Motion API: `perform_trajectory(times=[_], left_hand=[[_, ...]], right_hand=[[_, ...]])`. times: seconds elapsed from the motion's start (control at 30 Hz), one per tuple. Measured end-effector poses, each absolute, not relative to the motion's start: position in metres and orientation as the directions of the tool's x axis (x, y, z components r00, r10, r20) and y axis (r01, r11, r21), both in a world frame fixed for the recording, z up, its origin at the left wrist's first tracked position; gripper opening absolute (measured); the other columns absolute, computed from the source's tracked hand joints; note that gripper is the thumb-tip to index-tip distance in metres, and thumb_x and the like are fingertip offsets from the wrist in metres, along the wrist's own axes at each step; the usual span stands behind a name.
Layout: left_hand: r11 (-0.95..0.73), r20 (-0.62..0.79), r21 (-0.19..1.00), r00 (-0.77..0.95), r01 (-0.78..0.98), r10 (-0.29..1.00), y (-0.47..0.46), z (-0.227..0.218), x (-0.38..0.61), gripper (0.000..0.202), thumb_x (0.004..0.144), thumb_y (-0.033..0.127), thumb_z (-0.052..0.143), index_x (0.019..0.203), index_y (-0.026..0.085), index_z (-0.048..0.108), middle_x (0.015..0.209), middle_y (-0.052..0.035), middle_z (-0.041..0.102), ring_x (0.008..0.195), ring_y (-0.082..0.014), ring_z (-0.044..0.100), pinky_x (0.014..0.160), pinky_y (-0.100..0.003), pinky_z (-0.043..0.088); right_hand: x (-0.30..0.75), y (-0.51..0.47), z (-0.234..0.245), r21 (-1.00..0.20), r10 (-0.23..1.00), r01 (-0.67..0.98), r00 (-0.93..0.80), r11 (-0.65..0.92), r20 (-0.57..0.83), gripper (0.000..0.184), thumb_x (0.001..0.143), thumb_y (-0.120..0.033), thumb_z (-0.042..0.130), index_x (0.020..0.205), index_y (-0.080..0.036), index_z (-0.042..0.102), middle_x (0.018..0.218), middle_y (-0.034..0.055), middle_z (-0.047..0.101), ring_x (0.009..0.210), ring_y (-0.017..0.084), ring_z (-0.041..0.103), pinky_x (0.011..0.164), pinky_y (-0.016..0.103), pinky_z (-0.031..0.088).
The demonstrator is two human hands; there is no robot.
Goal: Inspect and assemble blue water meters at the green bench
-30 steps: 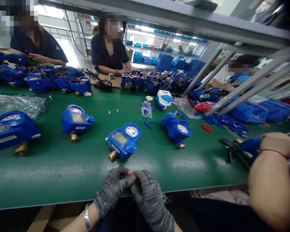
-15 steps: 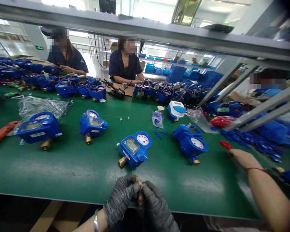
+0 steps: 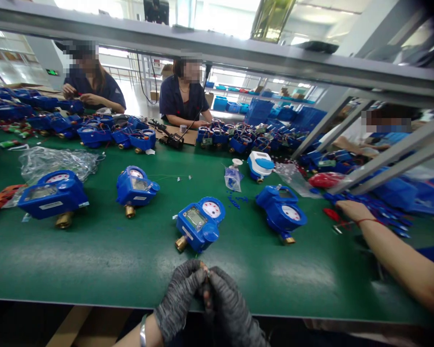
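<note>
1. Grey gloves (image 3: 183, 284) cover the left hand (image 3: 177, 296) and right hand (image 3: 235, 308), which meet fingertip to fingertip by the near edge of the table (image 3: 104, 274). A silver bracelet (image 3: 142, 332) circles the left wrist.
2. The left thumb and forefinger are closed in a pinch. The right fingers seem bent into one too, though that hand is blurred. Whatever sits at the tips is too small to tell.
3. At 12 o'clock from the hands, just beyond the fingertips, lies the nearest meter (image 3: 199, 224), blue, its dial (image 3: 211, 208) toward 1 o'clock and its brass fitting (image 3: 181, 244) toward 7.
4. A second meter (image 3: 282, 209) lies between 1 and 2 o'clock, a third meter (image 3: 135, 188) at 11, a fourth meter (image 3: 52, 195) at 10.
5. At 2 o'clock, a co-worker's bare hand (image 3: 352, 211) is just beside a red lump (image 3: 332, 214).
6. Farther out, crumpled plastic (image 3: 61, 161) spreads at 10 o'clock; blue bits (image 3: 237, 198) and, past them, a white-topped meter (image 3: 260, 166) lie toward 1.
7. Beyond are wired meters (image 3: 220, 137), then people in dark shirts at 11 (image 3: 94, 91) and 12 o'clock (image 3: 184, 103).
</note>
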State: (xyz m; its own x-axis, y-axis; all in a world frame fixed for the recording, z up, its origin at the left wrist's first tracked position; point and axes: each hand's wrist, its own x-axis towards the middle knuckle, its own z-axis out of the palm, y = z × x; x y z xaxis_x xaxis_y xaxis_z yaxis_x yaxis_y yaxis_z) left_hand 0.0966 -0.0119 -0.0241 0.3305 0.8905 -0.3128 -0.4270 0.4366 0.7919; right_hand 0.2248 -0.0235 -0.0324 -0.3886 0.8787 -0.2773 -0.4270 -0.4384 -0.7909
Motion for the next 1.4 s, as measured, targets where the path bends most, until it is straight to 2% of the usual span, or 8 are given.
perform_trajectory(times=[0.23,0.53,0.67,0.8,0.9,1.03,1.23,1.4], left_hand=[[0.491,-0.321,0.768,0.417,-0.411,0.850,-0.012,-0.016,0.098,0.044,0.074,0.054,0.074,0.074,0.014,0.058,0.060,-0.0071,0.058,0.051,-0.0198,0.055,0.050,-0.030,0.045],[0.404,-0.300,0.820,0.297,-0.405,0.907,-0.010,-0.024,0.094,0.042,0.071,0.047,0.081,0.068,0.013,0.056,0.064,-0.0021,0.053,0.058,-0.0113,0.047,0.055,-0.022,0.037],[0.408,-0.299,0.828,0.313,-0.385,0.901,-0.008,-0.024,0.095,0.043,0.072,0.049,0.080,0.066,0.013,0.058,0.062,-0.0032,0.054,0.057,-0.0124,0.047,0.055,-0.024,0.037],[0.442,-0.323,0.817,0.341,-0.369,0.883,-0.007,-0.023,0.096,0.041,0.074,0.051,0.077,0.073,0.012,0.062,0.069,-0.0080,0.061,0.057,-0.0171,0.055,0.055,-0.027,0.040],[0.436,-0.329,0.810,0.311,-0.393,0.892,-0.007,-0.026,0.095,0.040,0.073,0.049,0.078,0.074,0.013,0.061,0.067,-0.0048,0.059,0.057,-0.0148,0.053,0.055,-0.025,0.040],[0.426,-0.322,0.807,0.300,-0.409,0.898,-0.007,-0.030,0.094,0.041,0.071,0.049,0.080,0.069,0.014,0.058,0.063,-0.0019,0.054,0.056,-0.0117,0.047,0.054,-0.023,0.037],[0.441,-0.312,0.819,0.360,-0.368,0.879,-0.006,-0.024,0.096,0.041,0.078,0.052,0.071,0.075,0.014,0.059,0.065,-0.0061,0.058,0.056,-0.0183,0.055,0.054,-0.028,0.042],[0.434,-0.323,0.847,0.352,-0.306,0.878,-0.007,-0.021,0.081,0.039,0.078,0.050,0.073,0.071,0.014,0.058,0.066,-0.0040,0.055,0.059,-0.0153,0.051,0.057,-0.026,0.041]], right_hand=[[0.211,-0.024,-0.007,-0.994,0.994,-0.051,-0.051,-0.097,-0.094,0.031,0.089,-0.048,0.056,0.092,-0.018,0.065,0.068,0.0037,0.061,0.061,0.016,0.060,0.055,0.025,0.052],[0.216,-0.048,-0.038,-0.870,0.945,0.457,0.164,0.183,0.285,0.027,0.092,-0.043,0.051,0.097,-0.021,0.066,0.084,0.0083,0.069,0.074,0.020,0.066,0.068,0.030,0.057],[0.226,-0.038,-0.040,-0.990,0.997,0.126,0.061,-0.054,-0.047,0.029,0.087,-0.048,0.054,0.083,-0.020,0.062,0.072,0.0067,0.064,0.062,0.017,0.061,0.057,0.027,0.054],[0.225,-0.026,-0.032,-0.897,0.903,-0.171,-0.223,-0.407,-0.368,0.040,0.090,-0.053,0.039,0.069,-0.020,0.050,0.048,-0.0052,0.037,0.034,0.008,0.028,0.031,0.022,0.030],[0.222,-0.030,-0.027,-0.926,0.937,-0.156,-0.122,-0.344,-0.328,0.037,0.088,-0.053,0.047,0.075,-0.019,0.055,0.059,0.0001,0.051,0.046,0.011,0.045,0.044,0.024,0.043],[0.221,-0.037,-0.031,-0.989,0.992,0.146,0.126,-0.014,0.005,0.024,0.085,-0.045,0.059,0.084,-0.022,0.064,0.081,0.0070,0.066,0.074,0.017,0.059,0.073,0.029,0.052],[0.219,-0.022,-0.031,-0.962,0.956,-0.024,-0.119,-0.271,-0.267,0.048,0.093,-0.054,0.034,0.065,-0.020,0.053,0.046,-0.0025,0.042,0.034,0.011,0.034,0.033,0.025,0.036],[0.219,-0.030,-0.025,-0.986,0.996,0.139,-0.003,-0.090,-0.091,0.039,0.092,-0.050,0.045,0.079,-0.018,0.064,0.066,0.0064,0.064,0.058,0.015,0.060,0.056,0.026,0.051]])
